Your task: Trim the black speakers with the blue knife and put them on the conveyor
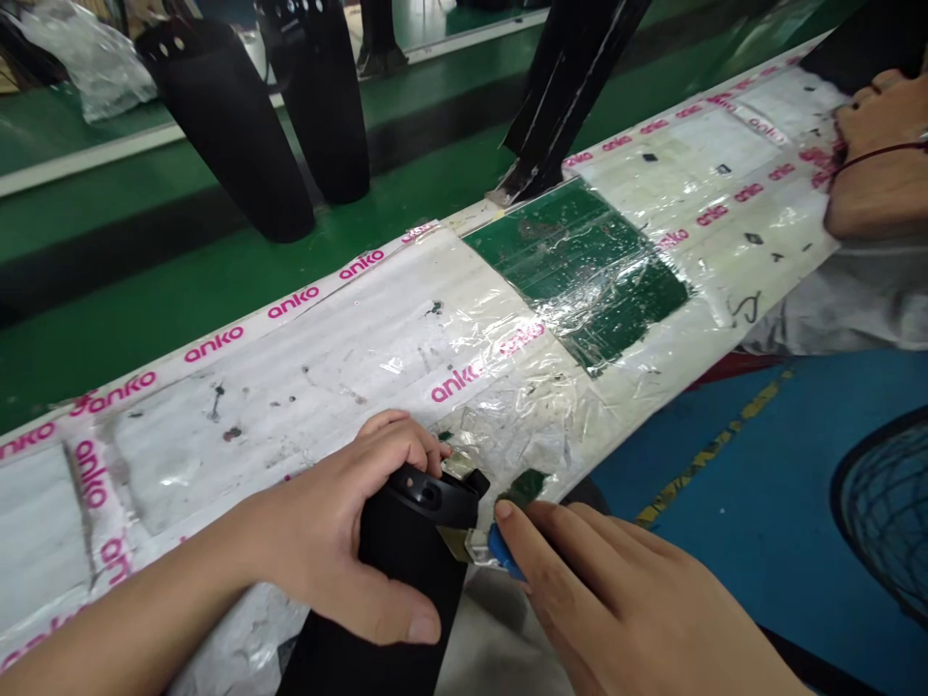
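In the lower middle, my left hand (pixel 330 532) is wrapped round the upper end of a long black plastic part (pixel 388 619). The top rim of that part is curved and has small holes, and its body runs down out of the picture. My right hand (pixel 616 590) grips a small blue-handled knife (pixel 504 553). Its flat metal blade lies against or just beside the part's rim, on the right side. My fingers hide most of the handle. Whether the blade touches the plastic I cannot tell.
A tape-covered white work surface (pixel 275 406) runs along a green conveyor belt (pixel 420 145). Similar black parts (pixel 224 135) lie on the belt. A plastic bag (pixel 87 58) lies at upper left. Another person's hand (pixel 881 126) rests at far right, above a mesh basket (pixel 884 512).
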